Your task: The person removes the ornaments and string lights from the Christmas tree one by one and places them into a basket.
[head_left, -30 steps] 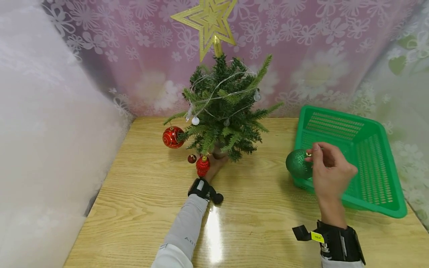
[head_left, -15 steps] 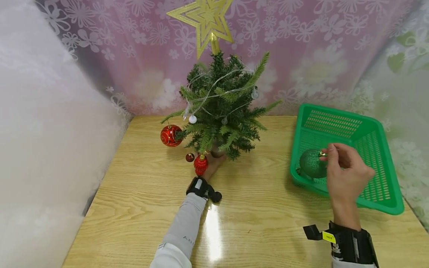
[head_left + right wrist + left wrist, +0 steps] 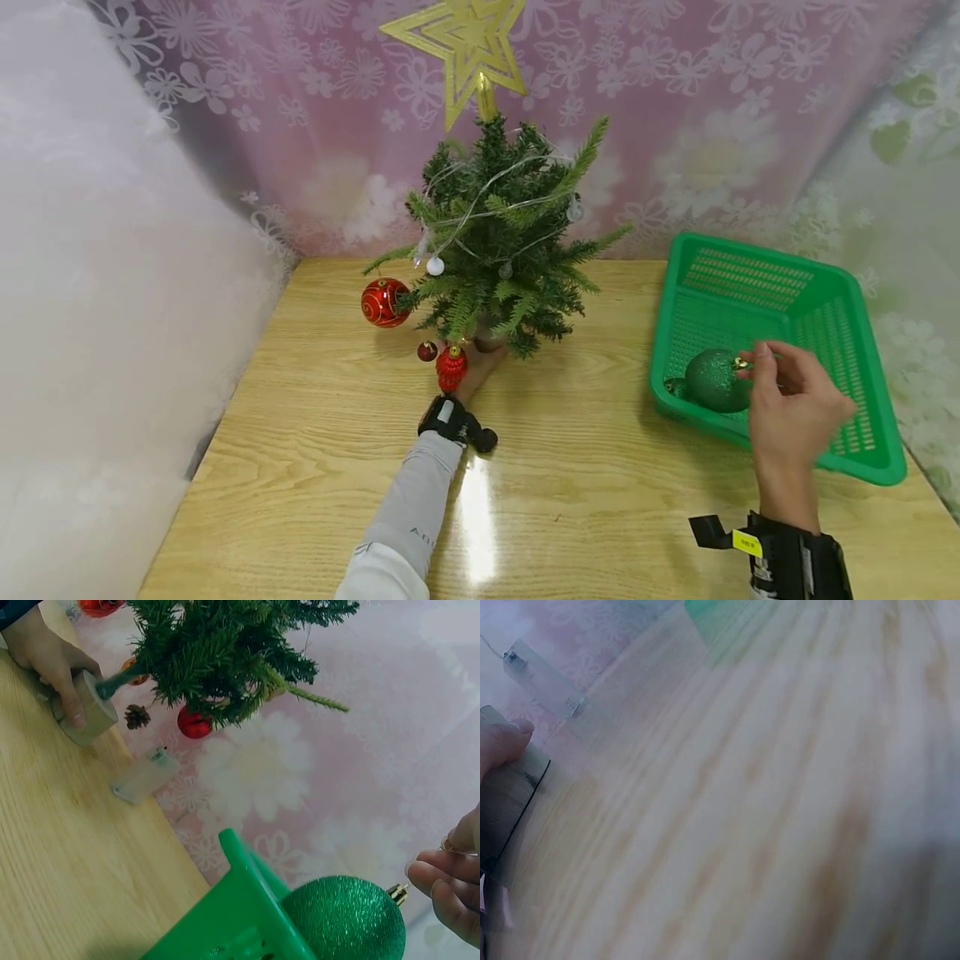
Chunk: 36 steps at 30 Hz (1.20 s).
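Observation:
In the head view my right hand (image 3: 798, 408) pinches the hanging loop at the gold cap of a green glittery Christmas ball (image 3: 716, 381). The ball is inside the green basket (image 3: 772, 255), beside a smaller green ornament (image 3: 675, 387). My left hand (image 3: 480, 371) reaches under a small artificial Christmas tree (image 3: 498, 225). From the right wrist view, its fingers wrap the tree's round wooden base (image 3: 88, 720). On the tree's left side hang a red swirled ball (image 3: 385, 302), a small dark red ball (image 3: 427, 351) and a red cone-shaped ornament (image 3: 452, 369).
A gold star (image 3: 472, 46) tops the tree, and a clear-wire light string (image 3: 480, 208) winds through its branches. Behind the tree, a clear box (image 3: 146, 776) lies on the wooden table (image 3: 300, 467). Flowered curtain (image 3: 300, 142) closes off the back.
My right hand has moved right and down, carrying the green ball from over the basket's left rim to inside the basket. My left hand stays at the tree base.

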Tool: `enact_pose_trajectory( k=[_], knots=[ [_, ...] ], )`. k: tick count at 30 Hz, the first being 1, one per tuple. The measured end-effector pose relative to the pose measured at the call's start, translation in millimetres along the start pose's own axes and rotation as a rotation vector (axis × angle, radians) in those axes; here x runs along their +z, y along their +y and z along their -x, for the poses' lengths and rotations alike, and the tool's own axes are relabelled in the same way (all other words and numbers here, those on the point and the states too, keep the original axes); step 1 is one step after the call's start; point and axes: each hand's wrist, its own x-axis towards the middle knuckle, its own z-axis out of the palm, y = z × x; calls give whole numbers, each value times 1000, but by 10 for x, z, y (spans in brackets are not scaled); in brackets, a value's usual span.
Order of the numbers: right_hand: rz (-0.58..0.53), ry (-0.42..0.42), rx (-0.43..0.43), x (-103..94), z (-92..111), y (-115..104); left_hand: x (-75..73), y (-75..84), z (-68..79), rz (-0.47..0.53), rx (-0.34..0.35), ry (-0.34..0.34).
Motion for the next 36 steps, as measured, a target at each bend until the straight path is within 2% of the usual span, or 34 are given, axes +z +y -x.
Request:
enact_pose_trajectory(
  k=[2,6,16,21,26,32,36],
  knots=[
    [21,8,22,-18,14,34,-8,28,17,-9,-14,-5],
    [57,19,24,-49,30,76,2,38,21,61,-38,-32],
    [116,17,69,-113,102,156,21,16,7,13,-30,8],
    [150,9,104,-128,140,213,19,33,22,54,-55,-1],
    [164,-9,170,-143,166,250,0,37,19,2,-65,-19],
    [179,-19,211,-154,183,297,-1,18,11,98,-44,-48],
    [200,-28,210,-159,198,321,1,16,17,102,-42,-30]
  ],
)
